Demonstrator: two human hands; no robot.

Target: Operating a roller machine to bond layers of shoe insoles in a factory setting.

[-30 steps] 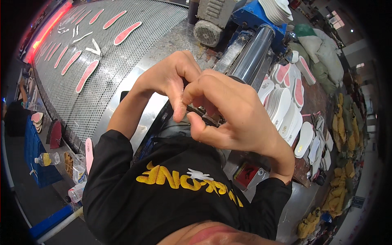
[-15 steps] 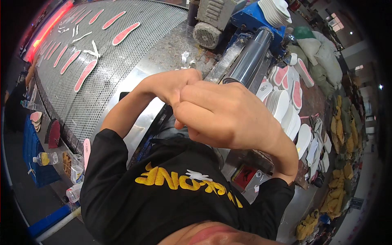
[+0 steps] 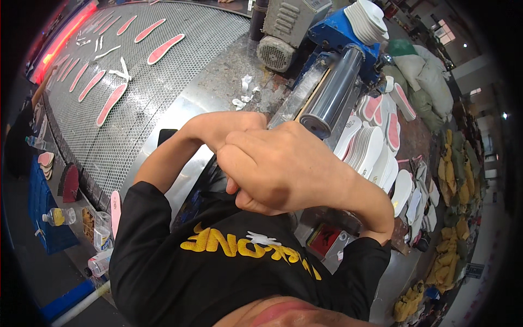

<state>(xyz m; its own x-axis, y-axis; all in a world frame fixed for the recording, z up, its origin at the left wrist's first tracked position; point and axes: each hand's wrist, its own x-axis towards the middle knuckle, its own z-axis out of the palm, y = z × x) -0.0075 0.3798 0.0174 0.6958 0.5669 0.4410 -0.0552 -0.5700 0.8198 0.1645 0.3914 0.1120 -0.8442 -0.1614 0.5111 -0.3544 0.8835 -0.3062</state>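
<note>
Touching the left hand (image 3: 231,128), the right hand (image 3: 278,166) had its fingers (image 3: 237,159) clenched near the roller (image 3: 333,92). I couldn't tell about the left fingers.

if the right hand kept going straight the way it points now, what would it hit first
Probably the left hand: the right hand's curled fingers overlap it in this view, though depth between them is unclear

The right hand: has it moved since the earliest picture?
Yes. Against the shiny roller, the right hand has shifted left and toward the black shirt: it hid the roller's near end then, and that end now shows.
</note>
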